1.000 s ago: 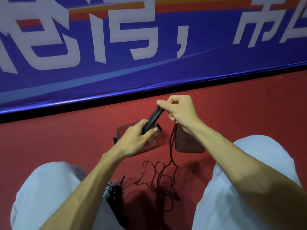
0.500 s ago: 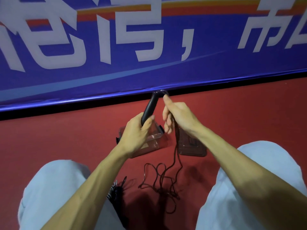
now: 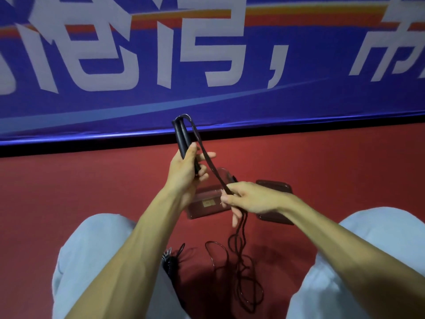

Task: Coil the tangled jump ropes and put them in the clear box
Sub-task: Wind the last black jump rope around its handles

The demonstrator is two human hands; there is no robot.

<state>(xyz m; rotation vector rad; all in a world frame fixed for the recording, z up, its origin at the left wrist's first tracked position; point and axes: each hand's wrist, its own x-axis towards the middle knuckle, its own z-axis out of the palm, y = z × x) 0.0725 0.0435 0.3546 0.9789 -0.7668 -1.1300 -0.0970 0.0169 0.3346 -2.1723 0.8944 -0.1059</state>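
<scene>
**Jump rope in both hands, clear box on floor**

Head view. Left hand [image 3: 184,171] is gripping the two black handles [image 3: 181,137] of a jump rope together, holding them upright with their tops against the blue banner [image 3: 230,104] behind. The cord [image 3: 208,161] is leaving the handle tops, looping over and running down and right to the right hand [image 3: 250,199], which is pinching it between thumb and fingers. Below that hand the cord is hanging down and lying in a loose tangle [image 3: 239,272] on the red floor [image 3: 92,185] between the person's knees. The clear box [image 3: 207,203] is sitting on the floor just beyond the hands, partly hidden by them; a dark lid [image 3: 276,187] is lying just to its right. A second, coiled rope bundle [image 3: 169,263] is resting on the floor beside the left knee [image 3: 87,261], near the left forearm.
</scene>
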